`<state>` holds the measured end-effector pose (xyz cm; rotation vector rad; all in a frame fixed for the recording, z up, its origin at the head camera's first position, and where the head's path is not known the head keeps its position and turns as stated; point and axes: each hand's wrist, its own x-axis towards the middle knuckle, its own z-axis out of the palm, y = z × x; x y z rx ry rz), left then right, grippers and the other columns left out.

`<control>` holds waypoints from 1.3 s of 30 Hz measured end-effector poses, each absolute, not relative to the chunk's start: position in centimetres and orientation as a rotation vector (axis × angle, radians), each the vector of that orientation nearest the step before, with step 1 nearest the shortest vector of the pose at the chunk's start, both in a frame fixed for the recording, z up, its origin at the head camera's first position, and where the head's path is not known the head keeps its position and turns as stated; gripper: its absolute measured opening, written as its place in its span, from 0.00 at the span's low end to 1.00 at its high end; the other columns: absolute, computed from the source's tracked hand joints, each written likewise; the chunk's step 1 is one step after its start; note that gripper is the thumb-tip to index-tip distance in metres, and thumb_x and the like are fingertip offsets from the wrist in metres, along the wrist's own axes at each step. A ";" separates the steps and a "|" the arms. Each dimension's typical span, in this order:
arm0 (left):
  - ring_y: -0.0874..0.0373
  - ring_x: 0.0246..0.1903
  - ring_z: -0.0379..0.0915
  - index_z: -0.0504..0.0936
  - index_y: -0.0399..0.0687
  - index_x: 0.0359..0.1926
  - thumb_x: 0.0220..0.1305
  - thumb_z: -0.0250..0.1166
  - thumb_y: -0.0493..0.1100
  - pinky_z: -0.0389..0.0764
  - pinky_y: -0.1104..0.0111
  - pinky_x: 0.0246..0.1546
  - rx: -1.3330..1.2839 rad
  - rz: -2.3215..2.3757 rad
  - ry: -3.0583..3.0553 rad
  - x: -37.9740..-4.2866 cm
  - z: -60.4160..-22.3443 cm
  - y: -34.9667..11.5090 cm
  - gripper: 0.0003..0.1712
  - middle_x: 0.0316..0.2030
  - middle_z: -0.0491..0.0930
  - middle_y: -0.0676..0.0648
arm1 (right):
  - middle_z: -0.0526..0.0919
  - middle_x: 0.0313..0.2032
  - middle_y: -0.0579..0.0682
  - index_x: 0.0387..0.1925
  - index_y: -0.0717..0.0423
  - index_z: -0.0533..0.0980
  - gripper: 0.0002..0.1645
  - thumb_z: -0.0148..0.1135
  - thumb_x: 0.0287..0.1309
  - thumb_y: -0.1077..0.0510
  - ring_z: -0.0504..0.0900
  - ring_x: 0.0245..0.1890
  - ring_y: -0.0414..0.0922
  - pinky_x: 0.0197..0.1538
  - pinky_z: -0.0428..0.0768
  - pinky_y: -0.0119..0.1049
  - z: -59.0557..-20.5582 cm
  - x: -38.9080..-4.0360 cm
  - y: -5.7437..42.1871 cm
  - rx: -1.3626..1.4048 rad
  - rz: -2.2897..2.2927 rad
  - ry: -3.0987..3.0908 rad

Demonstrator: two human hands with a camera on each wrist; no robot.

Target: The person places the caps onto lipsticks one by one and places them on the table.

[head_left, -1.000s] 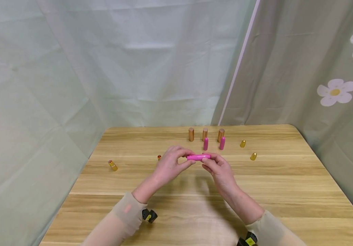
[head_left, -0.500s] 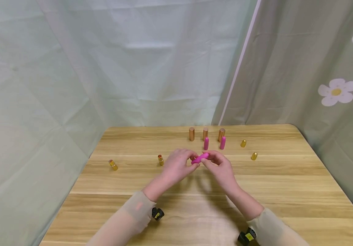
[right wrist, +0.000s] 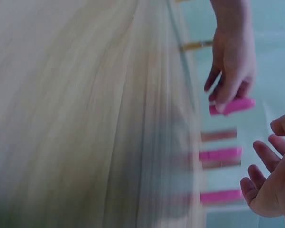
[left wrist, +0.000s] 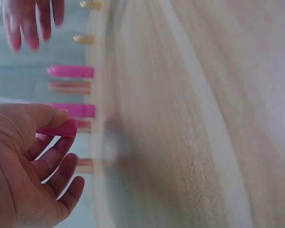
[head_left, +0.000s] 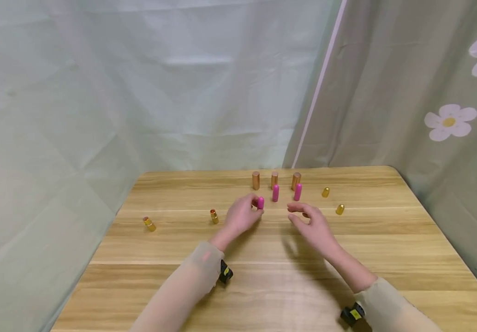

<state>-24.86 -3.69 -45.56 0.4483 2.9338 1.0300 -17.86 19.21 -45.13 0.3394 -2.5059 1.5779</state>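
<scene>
My left hand (head_left: 242, 214) pinches a pink bullet-shaped tube (head_left: 261, 203) between thumb and fingers, rounded tip up. In the right wrist view this tube (right wrist: 232, 106) leans slightly; whether its base touches the table cannot be told. To the right of it, my right hand (head_left: 312, 226) hovers with fingers apart and nothing in them. Two more pink tubes, one nearer the left hand (head_left: 275, 193) and one nearer the right (head_left: 298, 192), stand upright just beyond the hands. The left wrist view shows the held tube (left wrist: 61, 128) partly covered by the thumb.
Behind the pink tubes stand three copper cylinders (head_left: 256, 180). Two gold round-tipped caps (head_left: 325, 192) are at the right. Two stepped gold tubes (head_left: 214, 216) stand at the left. A curtain (head_left: 205, 92) hangs behind the wooden table (head_left: 263, 286).
Both hands held the pink tube level, then tilted it. Now the right hand has let go and moved right, while the left has carried the tube slightly away and turned it upright.
</scene>
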 end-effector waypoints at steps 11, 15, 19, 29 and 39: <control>0.54 0.42 0.80 0.85 0.52 0.46 0.64 0.73 0.45 0.79 0.57 0.46 0.189 1.008 3.029 -27.7 -47.0 -3.9 0.11 0.41 0.85 0.52 | 0.83 0.54 0.55 0.57 0.59 0.81 0.18 0.63 0.71 0.54 0.73 0.60 0.56 0.65 0.65 0.59 -45.8 -17.3 25.2 0.309 1.325 -2.578; 0.55 0.39 0.79 0.84 0.53 0.45 0.65 0.71 0.47 0.79 0.58 0.43 0.096 0.978 3.025 -28.5 -47.3 -4.2 0.10 0.40 0.84 0.52 | 0.83 0.55 0.57 0.57 0.62 0.80 0.19 0.62 0.72 0.55 0.72 0.60 0.57 0.63 0.68 0.59 -45.7 -17.4 26.2 0.298 1.319 -2.583; 0.53 0.39 0.79 0.83 0.51 0.45 0.67 0.70 0.47 0.79 0.57 0.44 0.039 0.989 3.009 -29.3 -47.3 -4.4 0.10 0.40 0.84 0.50 | 0.83 0.54 0.59 0.56 0.62 0.80 0.17 0.62 0.72 0.57 0.73 0.59 0.58 0.63 0.68 0.59 -45.6 -17.5 26.6 0.296 1.301 -2.567; 0.48 0.50 0.79 0.82 0.47 0.56 0.66 0.71 0.48 0.77 0.53 0.54 0.016 1.104 2.984 -29.5 -47.6 -4.9 0.20 0.49 0.84 0.46 | 0.84 0.53 0.59 0.55 0.64 0.81 0.17 0.62 0.72 0.57 0.74 0.58 0.57 0.62 0.68 0.57 -45.6 -17.5 26.9 0.264 1.306 -2.553; 0.49 0.55 0.70 0.71 0.46 0.69 0.69 0.65 0.40 0.76 0.56 0.57 0.022 1.274 3.055 -28.9 -46.0 -6.1 0.29 0.58 0.71 0.43 | 0.83 0.55 0.59 0.57 0.62 0.80 0.19 0.59 0.74 0.53 0.72 0.61 0.57 0.62 0.67 0.57 -44.9 -17.5 28.6 0.180 1.306 -2.563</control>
